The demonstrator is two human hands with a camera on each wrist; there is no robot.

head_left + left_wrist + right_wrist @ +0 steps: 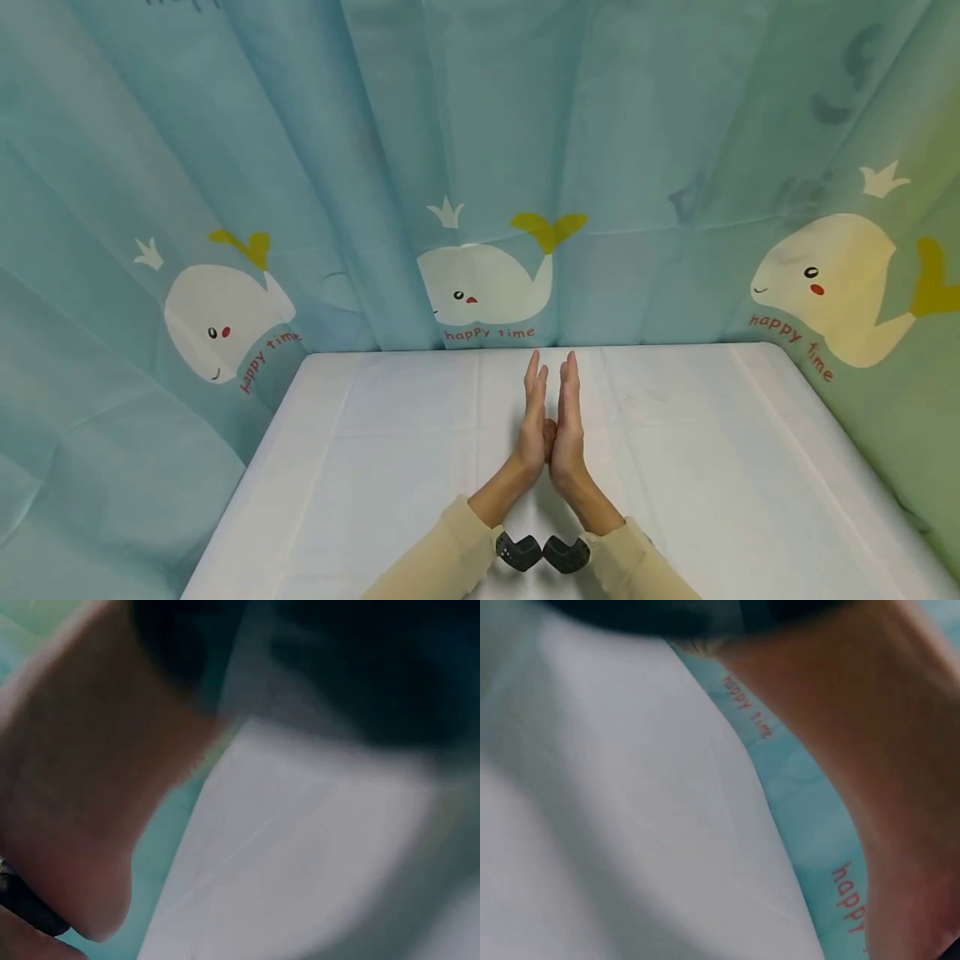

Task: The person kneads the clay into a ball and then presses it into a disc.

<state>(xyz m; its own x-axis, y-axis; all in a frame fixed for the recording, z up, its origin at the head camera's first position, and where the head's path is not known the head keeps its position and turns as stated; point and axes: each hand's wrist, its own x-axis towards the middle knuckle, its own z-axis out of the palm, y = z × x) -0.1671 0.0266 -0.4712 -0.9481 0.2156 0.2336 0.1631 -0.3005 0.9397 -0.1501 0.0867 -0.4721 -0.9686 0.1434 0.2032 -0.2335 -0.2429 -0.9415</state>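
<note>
The left hand (534, 425) and the right hand (568, 425) stand upright over the middle of the bench (375, 467), palms facing each other. The heels of the palms touch, while the straight fingers (534, 379) part slightly toward the tips and point at the far edge of the bench. Both hands hold nothing. Cream sleeves (442, 554) cover the forearms, and a dark wrist device (519, 552) sits on each wrist near the near edge of the bench. The bench carries a white cover. Behind and beside the bench hangs a blue curtain (360, 167) printed with white whales (483, 287) and the words "happy time".
</note>
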